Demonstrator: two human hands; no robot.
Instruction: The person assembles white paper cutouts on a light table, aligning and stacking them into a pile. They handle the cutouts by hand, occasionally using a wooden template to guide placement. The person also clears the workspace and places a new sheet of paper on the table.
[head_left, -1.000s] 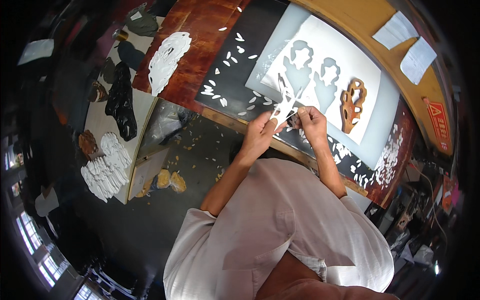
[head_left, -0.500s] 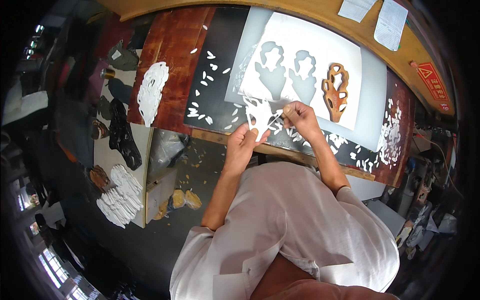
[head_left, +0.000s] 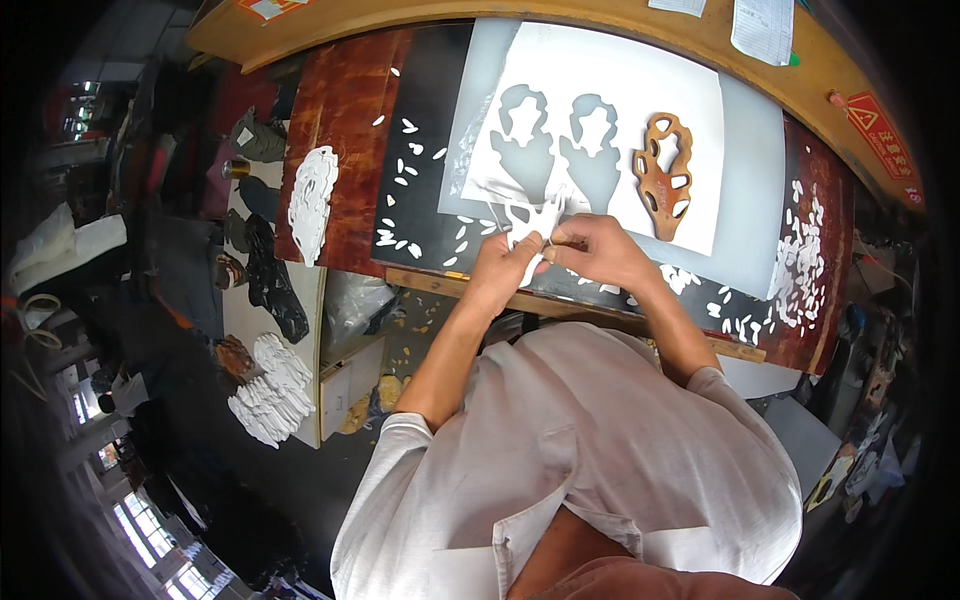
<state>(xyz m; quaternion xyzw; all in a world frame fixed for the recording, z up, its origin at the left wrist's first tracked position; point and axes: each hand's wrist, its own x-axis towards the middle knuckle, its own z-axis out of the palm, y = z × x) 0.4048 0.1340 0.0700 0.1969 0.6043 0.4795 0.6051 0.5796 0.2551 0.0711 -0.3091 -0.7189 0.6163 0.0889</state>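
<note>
My left hand (head_left: 502, 264) grips a white cut-out piece with openings in it (head_left: 530, 222) above the near edge of the bench. Close beside it, my right hand (head_left: 603, 250) has thumb and fingers pinched together at the piece's right side; whatever lies between those fingertips is too small to make out. Beyond the hands lies a white sheet (head_left: 620, 65) with two shaped holes, the grey board showing through them. On the sheet's right part rests a brown cutting die (head_left: 664, 180) of the same curvy outline.
The sheet lies on a pale grey board (head_left: 752, 190). Small white scraps (head_left: 800, 260) are scattered at the right and along the near edge. A stack of white cut pieces (head_left: 313, 205) sits on the red-brown bench at left; another pile (head_left: 272, 392) lies on a lower side table. A yellow beam (head_left: 420, 32) spans the back.
My right hand has come in from the right, next to my left hand, and pinches at the piece. The whole view has shifted slightly with my head.
</note>
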